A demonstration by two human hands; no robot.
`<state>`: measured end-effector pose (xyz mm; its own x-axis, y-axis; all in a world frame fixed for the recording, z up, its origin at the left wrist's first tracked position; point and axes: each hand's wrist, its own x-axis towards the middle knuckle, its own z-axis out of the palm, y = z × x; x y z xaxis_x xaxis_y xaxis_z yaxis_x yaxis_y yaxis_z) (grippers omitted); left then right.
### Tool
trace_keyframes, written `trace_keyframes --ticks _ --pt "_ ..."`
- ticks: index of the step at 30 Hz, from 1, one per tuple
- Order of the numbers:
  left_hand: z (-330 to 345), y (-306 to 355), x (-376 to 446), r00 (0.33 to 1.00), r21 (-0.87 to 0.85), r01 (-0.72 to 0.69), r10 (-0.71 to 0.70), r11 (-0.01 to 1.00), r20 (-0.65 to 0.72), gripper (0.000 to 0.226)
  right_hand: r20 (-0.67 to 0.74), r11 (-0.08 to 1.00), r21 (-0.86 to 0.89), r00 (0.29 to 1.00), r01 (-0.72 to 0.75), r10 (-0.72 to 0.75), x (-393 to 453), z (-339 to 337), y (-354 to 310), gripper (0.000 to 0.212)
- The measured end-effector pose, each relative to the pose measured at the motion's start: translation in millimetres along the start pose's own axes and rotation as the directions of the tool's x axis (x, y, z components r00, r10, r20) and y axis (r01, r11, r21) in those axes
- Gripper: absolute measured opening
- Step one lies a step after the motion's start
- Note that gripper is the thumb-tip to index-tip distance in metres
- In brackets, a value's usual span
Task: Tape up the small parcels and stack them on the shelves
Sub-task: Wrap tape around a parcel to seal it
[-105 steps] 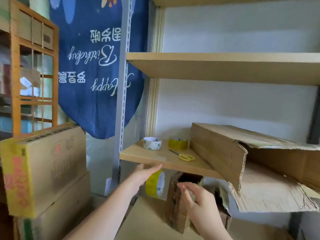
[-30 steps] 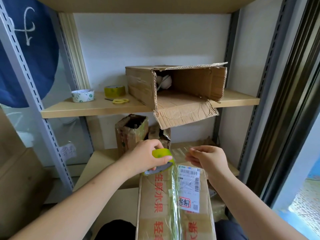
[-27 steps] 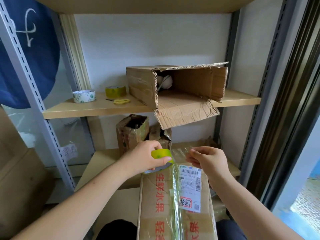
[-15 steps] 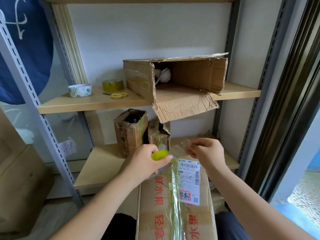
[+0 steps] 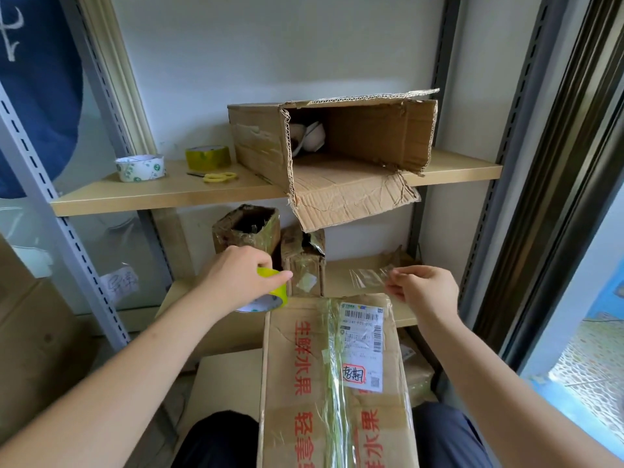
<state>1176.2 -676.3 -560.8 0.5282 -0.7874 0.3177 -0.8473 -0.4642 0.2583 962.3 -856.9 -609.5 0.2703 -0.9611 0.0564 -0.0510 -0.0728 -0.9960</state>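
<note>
A long cardboard parcel (image 5: 304, 383) with red print and a white shipping label lies on my lap, clear tape running down its middle seam. My left hand (image 5: 236, 278) grips a yellow-green tape roll (image 5: 273, 292) just past the parcel's far left corner. My right hand (image 5: 422, 288) pinches the loose end of a clear tape strip (image 5: 368, 276), held in the air beyond the parcel's far right corner. Two small taped parcels (image 5: 246, 231) (image 5: 304, 265) stand on the lower shelf (image 5: 358, 268) behind my hands.
On the middle shelf (image 5: 162, 194) sit a white tape roll (image 5: 140, 167), a yellow tape roll (image 5: 207, 157), yellow scissors (image 5: 219, 177) and a big open box (image 5: 337, 146) on its side. Grey shelf uprights flank both sides. Stacked cartons (image 5: 30, 349) stand at left.
My hands have drawn apart: the left took the roll leftward, the right pulled the tape end rightward, stretching out more clear tape. The view has tilted a little downward.
</note>
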Motion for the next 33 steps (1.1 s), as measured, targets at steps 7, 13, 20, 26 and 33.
trace_keyframes --ticks 7,13,20,26,33 --pt "2 -26 3 0.995 -0.153 -0.055 0.067 0.987 0.077 0.058 -0.003 1.0 0.018 1.0 0.007 -0.007 1 2 11 0.015" --pt "-3 -26 15 0.986 0.26 -0.022 -0.023 0.965 0.167 0.053 -0.068 0.999 -0.052 0.998 -0.011 0.008 -2 6 19 0.024" --pt "13 -36 45 0.96 0.302 -0.065 -0.023 0.951 0.28 0.064 -0.041 0.981 -0.193 0.999 -0.014 0.007 13 10 21 0.025" --pt "7 -31 46 0.936 0.401 -0.225 0.083 0.888 0.341 0.059 -0.041 0.937 -0.34 0.994 0.078 -0.098 23 3 22 0.032" --pt "8 -51 50 0.89 0.341 -0.18 0.006 0.922 0.455 0.054 -0.039 0.942 -0.332 0.999 -0.04 0.029 32 -2 34 0.027"
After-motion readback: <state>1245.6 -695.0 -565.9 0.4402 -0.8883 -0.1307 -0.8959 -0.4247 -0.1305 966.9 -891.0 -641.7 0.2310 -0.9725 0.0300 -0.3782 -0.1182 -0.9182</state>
